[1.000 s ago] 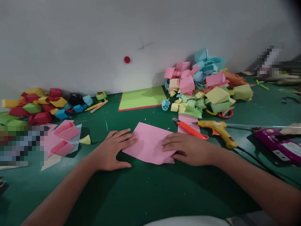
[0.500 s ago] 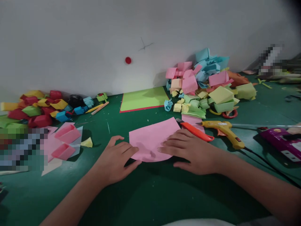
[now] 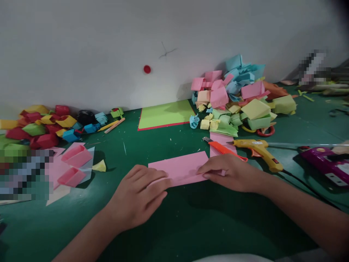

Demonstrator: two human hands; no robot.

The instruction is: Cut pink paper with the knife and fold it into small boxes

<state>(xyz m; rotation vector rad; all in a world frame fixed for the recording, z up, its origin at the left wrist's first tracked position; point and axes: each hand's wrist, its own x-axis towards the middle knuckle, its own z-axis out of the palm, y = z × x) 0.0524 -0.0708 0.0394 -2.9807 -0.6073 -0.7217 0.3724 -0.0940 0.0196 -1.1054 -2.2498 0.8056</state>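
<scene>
A sheet of pink paper [image 3: 180,170] lies on the green table in front of me, doubled over into a long flat strip. At its left end, my left hand [image 3: 144,191] is closed over the paper with fingers pressed together, the thumb below the near edge. The right end is pinched between the thumb and fingers of my right hand [image 3: 231,173], which hide that corner. Just beyond my right hand lies an orange utility knife [image 3: 223,149], its tip pointing left, across another pink paper piece [image 3: 222,138].
A yellow glue gun [image 3: 261,150] lies at right near a purple power strip [image 3: 327,165]. Folded paper pieces [image 3: 220,96] are heaped at back right, more coloured ones [image 3: 49,127] at left. A lime sheet [image 3: 166,114] rests by the wall. Pink folded pieces [image 3: 75,156] sit at left.
The pink paper's bowed near edge has flattened into a narrower folded strip. My left hand has turned over its left end; my right hand has gone from spread fingers to a pinch.
</scene>
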